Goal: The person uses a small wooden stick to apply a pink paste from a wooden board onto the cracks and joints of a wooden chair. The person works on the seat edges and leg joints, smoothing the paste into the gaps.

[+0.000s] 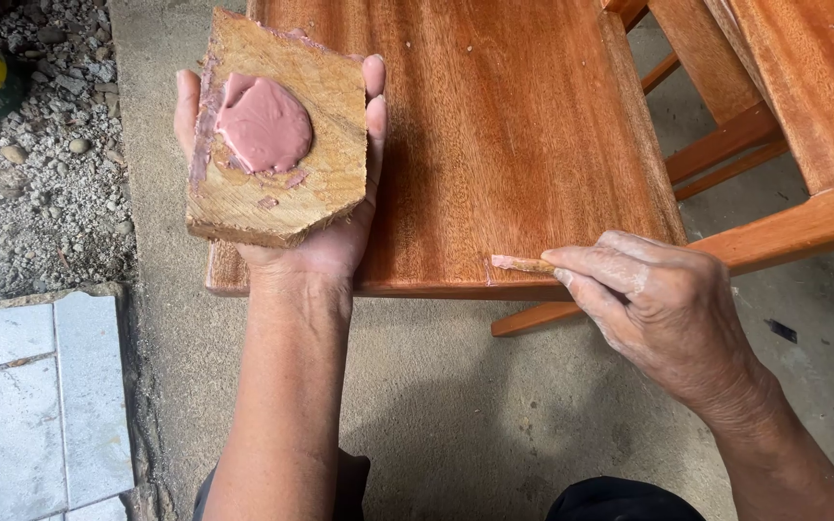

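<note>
At seat edge [417, 287], filler stick [521, 262]

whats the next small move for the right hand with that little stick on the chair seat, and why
Probably draw the small stick along the seat's front edge, pressing the filler in. The right hand already holds its pink-smeared tip there, and the left hand keeps the wood scrap with pink putty nearby.

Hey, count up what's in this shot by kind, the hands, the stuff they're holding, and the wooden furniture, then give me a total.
Hands: 2, left hand and right hand
Wood scrap boards: 1, wood scrap on the left palm, carrying pink putty
Pink putty blobs: 1, pink putty
Small spreaders: 1, spreader in the right hand
Reddish wooden furniture pieces: 2, seat and second piece
Total: 7
</note>
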